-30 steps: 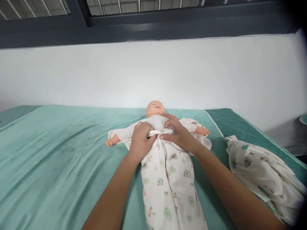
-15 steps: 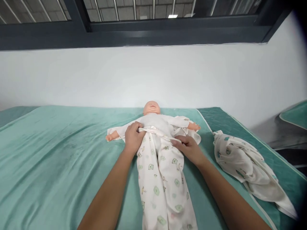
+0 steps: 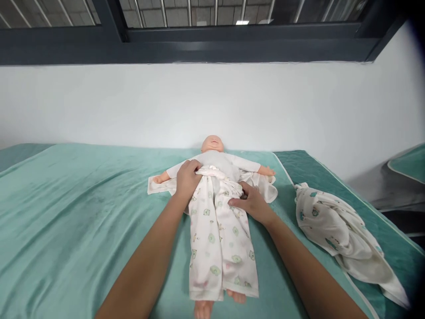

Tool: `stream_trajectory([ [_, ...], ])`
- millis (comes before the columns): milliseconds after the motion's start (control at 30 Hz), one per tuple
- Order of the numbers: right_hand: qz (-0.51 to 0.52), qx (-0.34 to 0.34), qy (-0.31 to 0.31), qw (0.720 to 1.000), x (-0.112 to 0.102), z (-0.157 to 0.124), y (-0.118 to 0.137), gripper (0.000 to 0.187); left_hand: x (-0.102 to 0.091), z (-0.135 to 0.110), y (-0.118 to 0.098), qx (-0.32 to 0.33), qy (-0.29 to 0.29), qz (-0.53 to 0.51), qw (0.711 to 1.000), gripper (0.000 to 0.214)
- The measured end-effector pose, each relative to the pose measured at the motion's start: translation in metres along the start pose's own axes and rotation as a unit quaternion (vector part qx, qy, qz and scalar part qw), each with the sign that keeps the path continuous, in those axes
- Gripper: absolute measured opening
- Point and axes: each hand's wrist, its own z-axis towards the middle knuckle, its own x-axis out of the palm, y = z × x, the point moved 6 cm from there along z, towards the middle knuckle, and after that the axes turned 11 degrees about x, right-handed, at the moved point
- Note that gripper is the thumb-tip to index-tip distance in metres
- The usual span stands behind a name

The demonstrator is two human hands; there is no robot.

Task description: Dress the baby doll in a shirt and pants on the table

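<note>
A baby doll [image 3: 212, 144] lies on its back, head toward the wall and arms spread, in a white long-sleeved top [image 3: 222, 160]. White pants [image 3: 212, 239] with green animal prints cover its legs, and both feet show below the cuffs. My left hand [image 3: 188, 178] grips the waistband at the doll's hip on the left. On the other side, my right hand [image 3: 253, 201] pinches the bunched pants fabric near the waist, thumb on top. Loose white cloth [image 3: 260, 184] spreads under the doll's body and arms.
The doll rests on a green sheet [image 3: 99, 212] over a padded surface. To the right lies a crumpled white printed cloth [image 3: 341, 230]. A white wall [image 3: 186, 102] and a dark window frame [image 3: 232, 44] with bars stand behind.
The pants have moved up the doll's legs toward its waist, so the feet now show below the cuffs. The fabric at the waist is more bunched, and the doll's arms have shifted slightly.
</note>
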Motion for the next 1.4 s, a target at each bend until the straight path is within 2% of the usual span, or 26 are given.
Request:
stream_trajectory([
  [100,-0.051,0.004,-0.049,0.997,-0.005,-0.001,0.001,0.038,-0.011,-0.020,-0.017,0.034,-0.003,0.009,0.999,0.012],
  [200,-0.071,-0.009,-0.088,0.994,-0.008,-0.002,0.002,0.034,-0.022,-0.049,-0.030,0.024,-0.015,-0.003,1.000,0.012],
  [333,-0.110,-0.046,-0.143,0.982,-0.010,-0.006,0.003,0.025,-0.029,-0.090,-0.036,-0.073,-0.013,-0.032,0.997,0.011],
  [400,-0.124,-0.061,-0.166,0.976,-0.010,-0.008,0.004,0.020,-0.028,-0.102,-0.035,-0.126,-0.004,-0.058,0.990,0.009],
  [533,-0.142,-0.072,-0.173,0.972,-0.006,-0.010,0.005,0.020,-0.022,-0.103,-0.031,-0.170,0.004,-0.094,0.981,0.007],
  [700,-0.146,-0.078,-0.172,0.971,0.000,-0.017,0.009,0.037,-0.019,-0.098,-0.029,-0.162,0.003,-0.079,0.984,0.006],
  [800,-0.123,-0.082,-0.183,0.972,0.006,-0.037,0.011,0.047,-0.021,-0.100,-0.028,-0.161,-0.008,-0.073,0.984,0.002],
  [867,-0.122,-0.086,-0.179,0.972,0.014,-0.055,0.012,0.051,-0.022,-0.102,-0.026,-0.167,-0.025,-0.086,0.982,0.009],
  [933,-0.130,-0.093,-0.163,0.974,0.024,-0.073,0.012,0.049,-0.022,-0.103,-0.024,-0.171,-0.039,-0.111,0.978,0.016],
  [1033,-0.120,-0.091,-0.149,0.977,0.034,-0.088,0.010,0.035,-0.020,-0.101,-0.023,-0.164,-0.047,-0.137,0.976,0.018],
  [1233,-0.067,-0.065,-0.160,0.983,0.033,-0.078,0.003,0.035,-0.025,-0.100,-0.028,-0.149,-0.064,-0.151,0.975,0.014],
  [1400,-0.060,-0.070,-0.181,0.979,0.030,-0.072,0.001,0.026,-0.044,-0.127,-0.055,-0.108,-0.065,-0.178,0.976,0.010],
])
